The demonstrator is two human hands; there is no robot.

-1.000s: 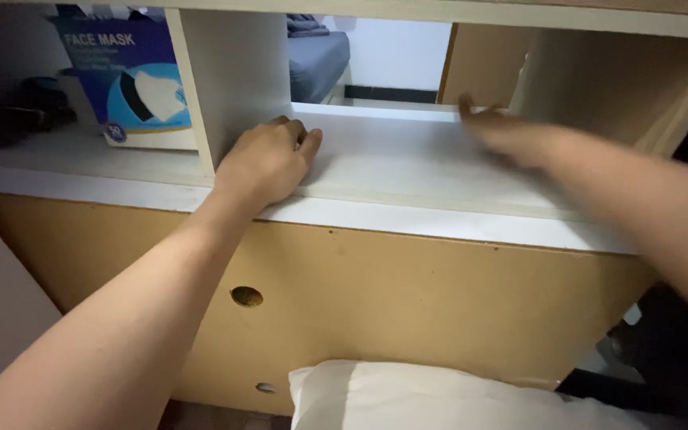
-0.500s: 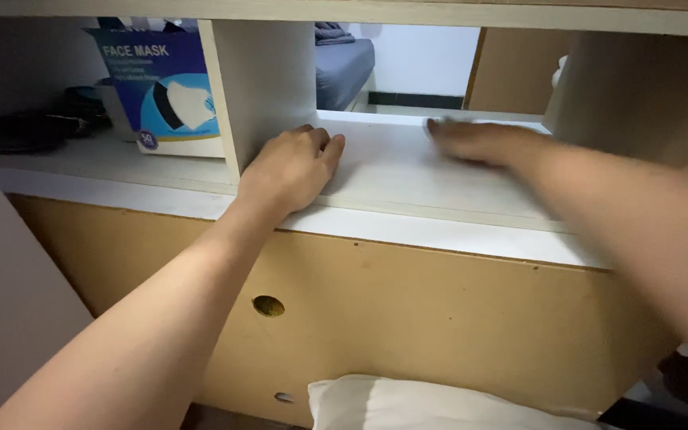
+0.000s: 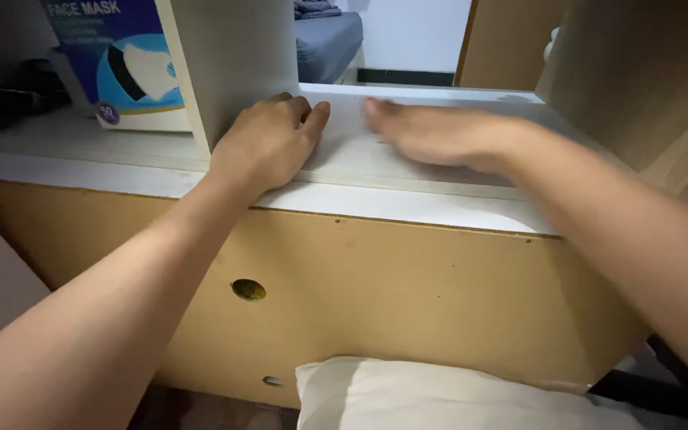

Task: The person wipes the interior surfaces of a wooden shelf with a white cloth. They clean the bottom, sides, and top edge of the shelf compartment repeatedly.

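A white sheet [image 3: 344, 155] lies flat on the floor of an open shelf compartment. My left hand [image 3: 264, 147] rests on the sheet's left end with fingers curled, pinning it down beside the upright white divider [image 3: 232, 56]. My right hand [image 3: 431, 131], blurred by motion, lies flat and palm down on the middle of the sheet, its fingertips a short way from my left hand. Neither hand holds any other thing.
A blue and white cardboard box [image 3: 121, 64] stands in the compartment to the left, with dark items [image 3: 1, 99] beside it. Below the shelf's white edge is a brown panel [image 3: 408, 295] with a round hole [image 3: 248, 289]. A white pillow [image 3: 439, 398] lies at the bottom. A brown side wall [image 3: 623, 72] closes the right.
My right hand has slid leftwards across the sheet, from the far right corner to near my left hand. My left hand has stayed in place.
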